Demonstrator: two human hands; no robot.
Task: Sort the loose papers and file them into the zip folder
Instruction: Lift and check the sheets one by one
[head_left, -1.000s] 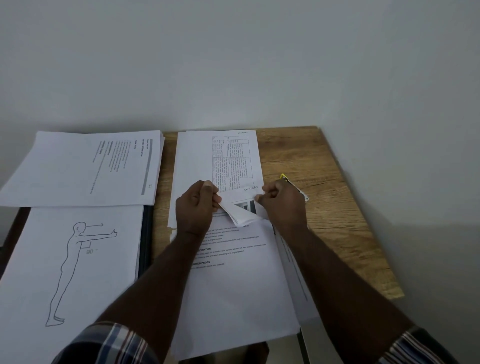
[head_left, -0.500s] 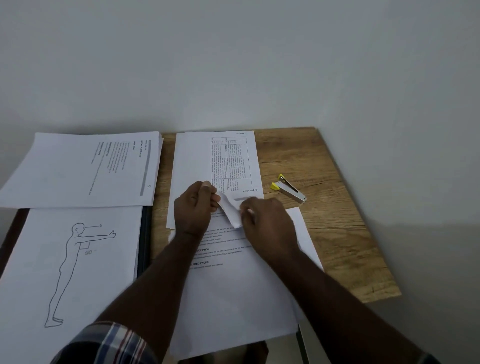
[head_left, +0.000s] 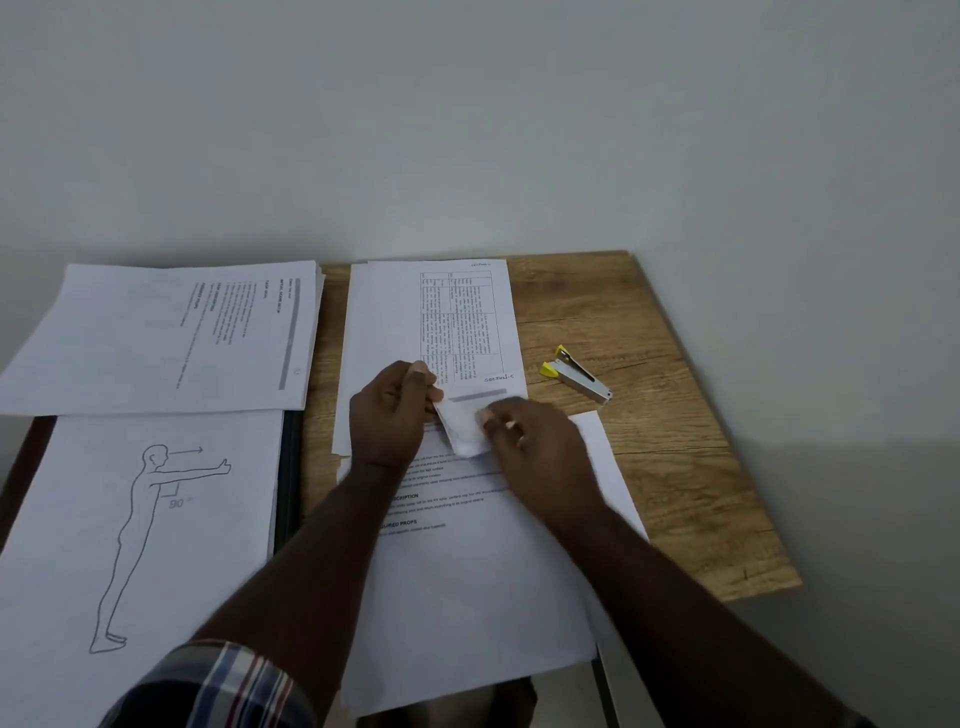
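1. At the far left, a sideways-printed stack (head_left: 171, 338) lay across the back of the desk, and the sheet with the standing-figure drawing (head_left: 135, 530) lay nearer the person; neither hand was near them.
2. A dark strip (head_left: 287, 488) showed along that sheet's right edge; whether it was the zip folder could not be told.
3. The left hand (head_left: 392, 415) had its fingers curled, pinching the upper edge of a folded-back paper corner (head_left: 465, 428).
4. That corner belonged to the centre pile (head_left: 467, 561), whose long axis ran away from the person, toward the table sheet (head_left: 431, 322) lying flat beyond it.
5. The right hand (head_left: 535, 441) lay just right of the corner, its fingertips (head_left: 485, 415) touching it, seemingly pinching, though the grip was partly hidden.
6. In my judgement, both hands sat equally close, so the fold lay between them.
7. The stapler (head_left: 574, 374) rested apart on the wooden desk (head_left: 675, 467), to the right and beyond the right hand.
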